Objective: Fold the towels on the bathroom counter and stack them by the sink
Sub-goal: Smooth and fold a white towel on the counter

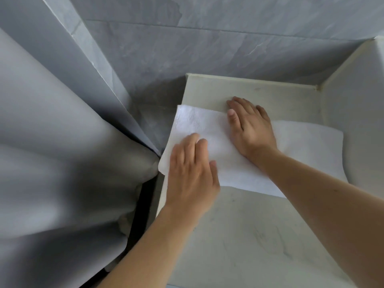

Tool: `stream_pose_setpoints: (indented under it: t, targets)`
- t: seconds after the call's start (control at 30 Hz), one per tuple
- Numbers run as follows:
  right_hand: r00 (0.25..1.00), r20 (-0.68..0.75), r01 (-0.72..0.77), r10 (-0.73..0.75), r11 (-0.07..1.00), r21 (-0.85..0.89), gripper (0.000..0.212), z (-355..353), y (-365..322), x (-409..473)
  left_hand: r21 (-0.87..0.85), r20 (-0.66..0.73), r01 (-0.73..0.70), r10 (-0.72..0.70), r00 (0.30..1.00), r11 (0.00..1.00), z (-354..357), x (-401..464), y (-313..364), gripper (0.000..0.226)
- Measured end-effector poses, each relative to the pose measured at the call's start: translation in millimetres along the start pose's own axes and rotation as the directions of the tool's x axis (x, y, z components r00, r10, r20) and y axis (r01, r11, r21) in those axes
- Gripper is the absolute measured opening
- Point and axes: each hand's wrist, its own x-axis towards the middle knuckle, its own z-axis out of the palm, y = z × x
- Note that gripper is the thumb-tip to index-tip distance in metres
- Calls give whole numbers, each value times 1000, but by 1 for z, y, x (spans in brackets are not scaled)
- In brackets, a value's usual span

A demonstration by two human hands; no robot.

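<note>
Fingers of my left hand point(192, 171) and right hand point(250, 128) are lying straight, flat, pressing one white towel point(301, 154) onto the counter point(249, 235).

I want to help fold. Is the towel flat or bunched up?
Flat: the white towel lies smooth on the counter, both hands pressing it.

1. My left hand point(192, 171) lies flat, palm down, with the fingers straight and close together, pointing away from me.
2. My left forearm comes up from the bottom edge, bare.
3. My right hand point(251, 129) is also flat, palm down, fingers slightly spread and pointing up and left.
4. My right forearm enters from the right, bare, crossing diagonally.
</note>
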Motion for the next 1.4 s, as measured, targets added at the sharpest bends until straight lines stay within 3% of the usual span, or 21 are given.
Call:
stream_pose_setpoints:
  t: [0.07, 0.23, 0.3, 0.4, 0.47, 0.53, 0.63, 0.8, 0.97, 1.13, 1.23, 1.3, 1.4]
  targets:
    - [998, -63, 5, 1, 994, 111, 58, -3, 3, 2, 77, 75, 37, -43, 996, 996, 14, -1, -4, 53]
    - [989, -147, 30, 4, 973, 229, 50, -14, -1, 9, 159, 0, 28, -29, 1000, 987, 31, 11, -8, 68]
    - [968, -244, 2, 60, 970, 245, 41, -21, -1, -1, 162, -10, 33, -32, 999, 986, 34, 18, -7, 75]
    - [904, -328, -219, 274, 956, 193, 46, -34, 13, -47, 177, -1, 40, -41, 999, 983, 36, 25, -9, 74]
    - [835, -291, -435, 466, 885, 168, 56, -41, 26, -87, 182, 4, 46, -47, 999, 982, 37, 30, -10, 68]
    - [806, -260, -523, 532, 845, 108, 59, -46, 33, -122, 178, -1, 54, -55, 998, 983, 36, 35, -11, 60]
    - [812, -224, -518, 540, 842, 152, 60, -46, 35, -152, 157, -4, 73, -73, 997, 985, 32, 42, -8, 54]
    - [709, -210, -478, 673, 677, 559, 55, -52, 37, -164, 199, 63, 78, -92, 994, 977, 23, 53, 2, 60]
    - [716, -159, -360, 680, 554, 751, 50, -51, 42, -165, 160, 254, -227, 182, 950, 961, 31, 56, 38, 61]
    - [825, -219, -322, 521, 752, 575, 38, -50, 50, -169, 252, 207, -146, 94, 974, 957, 45, 47, 36, 70]
    - [881, -254, -333, 399, 904, 267, 36, -56, 49, -166, 236, 195, -155, 109, 975, 959, 44, 49, 38, 66]
    - [911, -151, -389, 384, 921, -4, 40, -61, 45, -161, 190, 166, -148, 116, 979, 971, 43, 47, 38, 59]
    - [875, -17, -479, 483, 861, -170, 45, -68, 37, -151, 167, 137, -158, 136, 981, 973, 43, 46, 36, 57]
